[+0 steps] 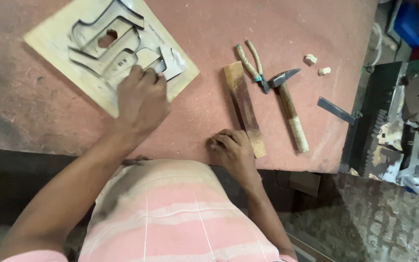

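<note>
My left hand (141,99) rests on a pale wooden board (49,41) that carries bent metal strips set on edge in curved outlines (105,36). Its fingertips press on the strips near the board's lower right corner. My right hand (231,150) lies at the near edge of the reddish worktable (204,104), fingers curled, touching the lower end of a flat wooden block (243,104). Nothing shows inside that hand.
Pliers (253,63) and a hammer (289,109) with a wooden handle lie right of the block. Two small pale bits (316,65) sit further right. A metal machine (398,126) stands off the table's right edge.
</note>
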